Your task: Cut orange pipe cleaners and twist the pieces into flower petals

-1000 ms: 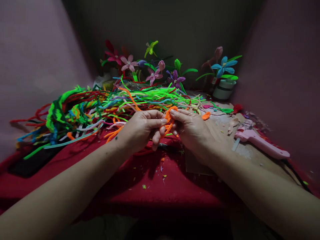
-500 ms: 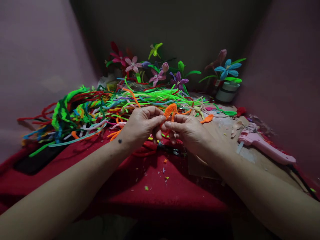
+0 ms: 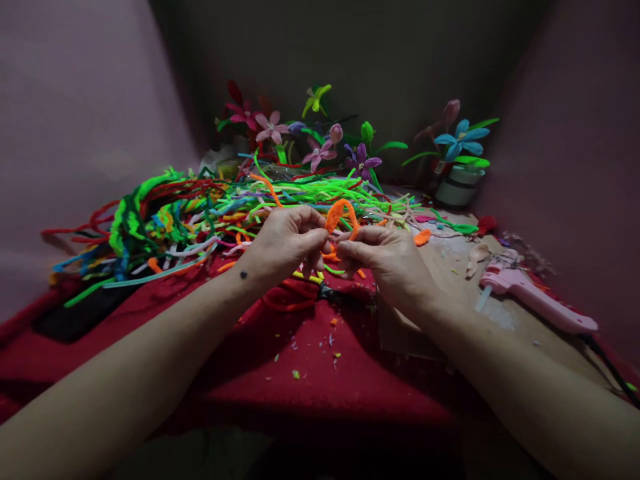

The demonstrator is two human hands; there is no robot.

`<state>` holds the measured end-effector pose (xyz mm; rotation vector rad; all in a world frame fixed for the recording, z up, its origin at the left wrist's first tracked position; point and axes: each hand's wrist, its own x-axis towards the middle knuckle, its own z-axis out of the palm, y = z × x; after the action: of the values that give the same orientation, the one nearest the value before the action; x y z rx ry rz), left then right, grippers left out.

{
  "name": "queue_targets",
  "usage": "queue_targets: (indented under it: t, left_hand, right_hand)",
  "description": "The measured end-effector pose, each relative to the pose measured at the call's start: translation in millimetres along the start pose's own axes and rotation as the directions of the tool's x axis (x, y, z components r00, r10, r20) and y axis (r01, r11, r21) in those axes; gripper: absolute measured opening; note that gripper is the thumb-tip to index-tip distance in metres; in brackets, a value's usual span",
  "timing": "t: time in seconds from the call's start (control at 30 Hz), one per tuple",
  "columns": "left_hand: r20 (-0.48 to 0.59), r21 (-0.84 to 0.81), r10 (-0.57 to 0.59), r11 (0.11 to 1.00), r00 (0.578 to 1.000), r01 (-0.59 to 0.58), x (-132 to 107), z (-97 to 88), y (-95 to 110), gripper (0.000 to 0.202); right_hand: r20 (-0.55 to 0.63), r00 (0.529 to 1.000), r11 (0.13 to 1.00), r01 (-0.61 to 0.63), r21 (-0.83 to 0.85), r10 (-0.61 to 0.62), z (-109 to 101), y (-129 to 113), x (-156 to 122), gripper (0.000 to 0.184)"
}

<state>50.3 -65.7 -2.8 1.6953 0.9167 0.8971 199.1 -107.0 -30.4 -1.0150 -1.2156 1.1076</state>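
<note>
An orange pipe cleaner (image 3: 344,204), bent into an arch, is held up between my two hands. My left hand (image 3: 293,240) pinches its left end between thumb and fingers. The right end is pinched by my right hand (image 3: 377,253). The arch looks thicker on its left side and thinner on the right. Just behind and below the hands lies a heap of many-coloured pipe cleaners (image 3: 295,193). On the cloth under my fingers is a dark tool (image 3: 333,293), partly in shadow. A short orange piece (image 3: 423,237) rests right of my right hand.
A pink glue gun (image 3: 535,297) lies on brown cardboard (image 3: 520,343) at the right. Pipe-cleaner flowers (image 3: 320,153) stand at the back, and a blue one (image 3: 461,139) rises by a pale jar (image 3: 459,187). Small scraps dot the red cloth (image 3: 310,390). A black flat object (image 3: 70,320) sits left.
My hands have moved slightly apart, and the orange pipe cleaner's arch has opened wider. The whole view has shifted a little.
</note>
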Motion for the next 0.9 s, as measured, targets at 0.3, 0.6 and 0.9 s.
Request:
queue_targets:
  t: [0.3,0.6,0.9]
  left_hand:
    - [-0.005,0.127,0.005,0.992,1.0,-0.005,-4.8,6.5,1.6,0.004]
    - [-0.017,0.12,0.008,0.993,1.0,-0.006,-8.0,10.4,1.8,0.002]
    - [0.027,-0.004,-0.075,0.997,0.997,0.076,-13.0,12.9,5.2,0.003]
  right_hand:
    - [-0.07,0.986,0.977,0.157,0.145,-0.149,-0.7,0.6,2.4,0.002]
    - [-0.076,0.989,0.99,0.128,0.058,-0.124,0.6,2.9,2.4,0.008]
    - [-0.098,0.993,0.996,0.07,0.047,-0.065,-0.3,6.4,1.7,0.015]
